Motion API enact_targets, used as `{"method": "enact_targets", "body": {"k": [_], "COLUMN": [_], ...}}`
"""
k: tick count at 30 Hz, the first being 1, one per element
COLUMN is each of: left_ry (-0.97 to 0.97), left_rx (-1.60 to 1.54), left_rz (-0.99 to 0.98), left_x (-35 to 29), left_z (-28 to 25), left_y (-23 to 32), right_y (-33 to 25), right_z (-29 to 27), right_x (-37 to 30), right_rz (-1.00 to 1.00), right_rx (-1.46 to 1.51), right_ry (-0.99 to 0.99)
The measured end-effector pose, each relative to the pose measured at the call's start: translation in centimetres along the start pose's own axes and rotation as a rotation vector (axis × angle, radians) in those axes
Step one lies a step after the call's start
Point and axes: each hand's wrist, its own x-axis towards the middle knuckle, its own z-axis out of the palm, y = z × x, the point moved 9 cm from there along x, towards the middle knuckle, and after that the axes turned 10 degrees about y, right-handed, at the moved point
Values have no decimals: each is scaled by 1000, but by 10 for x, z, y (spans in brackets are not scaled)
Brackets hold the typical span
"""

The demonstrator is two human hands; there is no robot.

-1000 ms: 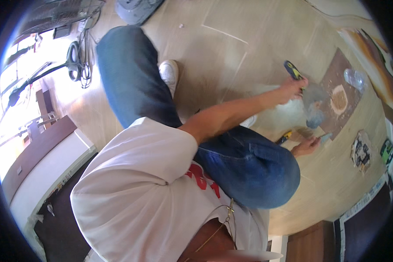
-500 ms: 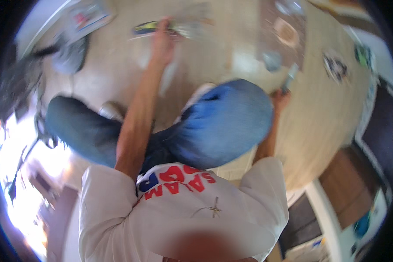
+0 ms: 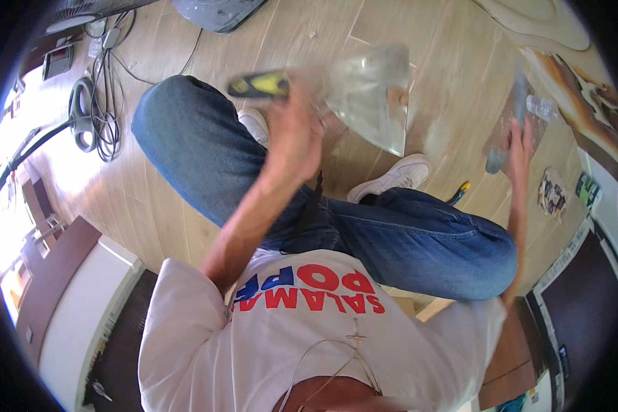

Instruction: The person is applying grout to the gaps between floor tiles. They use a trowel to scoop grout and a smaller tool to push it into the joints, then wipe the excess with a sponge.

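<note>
Trowel [image 3: 364, 96] lifting step: my left hand [image 3: 292, 127] is gripping its handle, blade at 1 o'clock; right hand [image 3: 518, 147] is pressing flat on floor [image 3: 185, 226], fingers spread. Next needs steady carrying.

A light wood-plank floor [image 3: 151, 199] carries coiled cables [image 3: 103, 103], a brown board [image 3: 508, 120] and a small packet [image 3: 553, 193].

Pale wood-look floor [image 3: 419, 41] is showing a smooth, faintly glossy finish. The clear plastic bag [image 3: 374, 96] is glinting. Blue denim jeans [image 3: 419, 240] and the white cotton shirt [image 3: 268, 343] are looking matt.
</note>
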Motion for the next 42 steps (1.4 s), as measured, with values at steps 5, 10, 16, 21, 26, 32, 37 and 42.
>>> {"method": "enact_targets", "body": {"k": [5, 10, 16, 21, 26, 32, 37, 42], "left_ry": [-407, -358, -499, -684, -608, -397, -307, -269], "left_rx": [75, -9, 30, 55, 121, 179, 207, 202], "left_rz": [298, 342, 103, 146, 106, 128, 99, 67], "left_x": [40, 71, 136, 190, 203, 214, 219, 235], "left_z": [40, -16, -12, 25, 1, -68, -97, -114], "left_y": [156, 238, 198, 162, 136, 123, 114, 103], "right_y": [-85, -78, -49, -45, -56, -75, -64, -64], "right_z": [147, 285, 372, 401, 408, 404, 408, 405], "right_x": [-3, -47, -125, -142, -149, -161, -192, -237], "right_rz": [-433, -130, 148, 147, 145, 112, 82, 183], "right_rx": [-316, -94, 62, -13, -135, -214, -236, -107], "right_ry": [-437, -339, -39, 86, 165, 203, 207, 177]}}
